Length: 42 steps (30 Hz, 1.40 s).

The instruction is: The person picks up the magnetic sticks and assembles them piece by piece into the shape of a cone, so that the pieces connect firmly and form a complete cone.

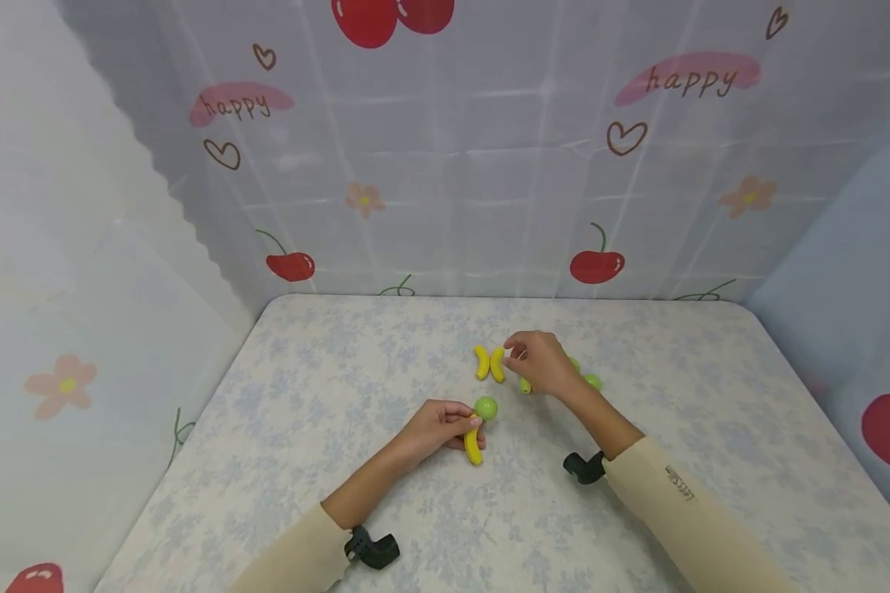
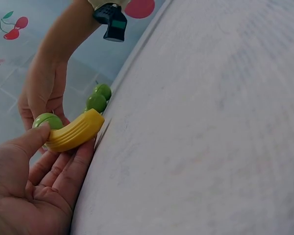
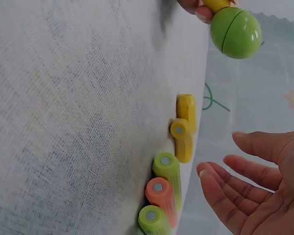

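Note:
In my left hand [image 1: 445, 427], thumb and fingers pinch a yellow, banana-shaped toy stick [image 1: 474, 447]. At its upper end sits a shiny green ball [image 1: 485, 408] with a seam round it, seen large in the right wrist view. My right hand [image 1: 541, 361] hovers with relaxed, spread fingers and nothing between them, right beside two more yellow curved sticks [image 1: 482, 362] on the table. Close by, partly under that hand in the head view, lie two green sticks [image 3: 166, 169] and an orange-pink stick [image 3: 159, 192], each with a grey disc in its end.
Green balls [image 1: 592, 381] lie on the table just right of my right hand, partly hidden by it. The pale, floral tabletop [image 1: 326, 362] meets a printed curtain [image 1: 452, 222] at its far edge. Dark wrist-worn devices [image 1: 371, 548] stick out from both sleeves.

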### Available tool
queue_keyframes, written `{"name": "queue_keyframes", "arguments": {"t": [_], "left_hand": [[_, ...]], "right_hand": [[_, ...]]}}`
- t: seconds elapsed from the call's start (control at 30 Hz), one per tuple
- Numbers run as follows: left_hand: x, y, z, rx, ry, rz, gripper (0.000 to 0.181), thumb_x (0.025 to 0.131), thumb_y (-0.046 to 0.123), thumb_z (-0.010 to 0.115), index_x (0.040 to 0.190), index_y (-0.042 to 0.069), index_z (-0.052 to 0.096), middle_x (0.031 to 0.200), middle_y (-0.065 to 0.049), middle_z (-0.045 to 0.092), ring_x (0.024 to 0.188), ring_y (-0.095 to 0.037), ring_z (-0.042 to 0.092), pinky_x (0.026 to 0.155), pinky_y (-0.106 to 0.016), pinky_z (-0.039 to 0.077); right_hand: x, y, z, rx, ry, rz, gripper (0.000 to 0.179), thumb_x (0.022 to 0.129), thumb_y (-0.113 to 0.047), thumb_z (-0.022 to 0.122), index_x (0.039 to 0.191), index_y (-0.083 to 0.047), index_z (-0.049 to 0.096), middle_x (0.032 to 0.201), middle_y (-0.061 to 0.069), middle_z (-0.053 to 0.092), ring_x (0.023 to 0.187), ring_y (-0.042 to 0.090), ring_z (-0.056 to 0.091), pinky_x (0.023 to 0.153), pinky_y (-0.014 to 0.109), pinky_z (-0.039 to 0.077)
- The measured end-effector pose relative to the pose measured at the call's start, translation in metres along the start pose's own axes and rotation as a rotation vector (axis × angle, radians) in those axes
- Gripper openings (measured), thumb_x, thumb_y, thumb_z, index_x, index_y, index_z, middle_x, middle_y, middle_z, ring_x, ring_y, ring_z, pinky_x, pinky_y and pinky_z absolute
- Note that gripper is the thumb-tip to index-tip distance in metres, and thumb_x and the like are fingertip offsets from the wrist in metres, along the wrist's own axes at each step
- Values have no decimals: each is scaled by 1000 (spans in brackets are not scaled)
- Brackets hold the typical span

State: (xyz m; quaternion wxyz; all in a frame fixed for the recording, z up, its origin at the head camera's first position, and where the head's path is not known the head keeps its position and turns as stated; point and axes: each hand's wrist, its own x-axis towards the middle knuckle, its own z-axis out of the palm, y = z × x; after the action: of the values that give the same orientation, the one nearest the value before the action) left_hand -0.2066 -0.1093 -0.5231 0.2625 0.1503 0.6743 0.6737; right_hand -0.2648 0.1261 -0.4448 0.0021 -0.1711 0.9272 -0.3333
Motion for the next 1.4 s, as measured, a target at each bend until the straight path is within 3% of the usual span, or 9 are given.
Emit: {"name": "queue_keyframes", "arguments": {"t": [0.17,0.37,0.53,0.73,1.1,1.4], "left_hand": [[0,2,-1,-21,7,-2,30,100,21,67,115,-5,69,96,-17,76,89,-25,75,79,-38,60],[-2,3,0,-38,2,-20,30,101,21,66,116,-6,69,96,-17,76,90,-25,74,79,-38,60],[-3,4,1,-52,0,-22,31,100,21,67,116,-6,68,97,-17,76,90,-26,75,80,-39,60],[-3,3,1,-58,-2,-21,31,100,20,68,116,-6,69,97,-17,76,90,-26,75,80,-39,60],[-3,2,1,-60,7,-14,31,100,20,68,116,-6,69,97,-19,75,89,-26,75,80,-39,60],[-4,3,2,-74,-2,-11,31,101,18,66,118,-8,67,97,-17,75,89,-25,74,80,-39,60]], "right_hand": [[12,3,7,-13,-37,24,25,92,-7,73,114,3,72,93,12,69,76,23,64,65,35,55],[19,4,18,-51,-104,69,28,90,-9,76,116,2,72,81,7,64,60,16,54,54,29,46],[24,-1,25,-108,-112,107,32,88,-10,80,117,1,72,86,7,67,68,17,57,61,31,49],[26,-5,31,-187,-101,89,36,85,-10,82,118,1,71,101,12,71,75,19,59,70,36,53],[27,-4,39,-203,-60,80,38,84,4,72,122,-1,69,94,10,71,65,19,51,58,31,44],[19,-7,32,-176,-47,107,41,86,-4,74,127,-2,67,103,12,72,84,22,63,70,37,53]]}}
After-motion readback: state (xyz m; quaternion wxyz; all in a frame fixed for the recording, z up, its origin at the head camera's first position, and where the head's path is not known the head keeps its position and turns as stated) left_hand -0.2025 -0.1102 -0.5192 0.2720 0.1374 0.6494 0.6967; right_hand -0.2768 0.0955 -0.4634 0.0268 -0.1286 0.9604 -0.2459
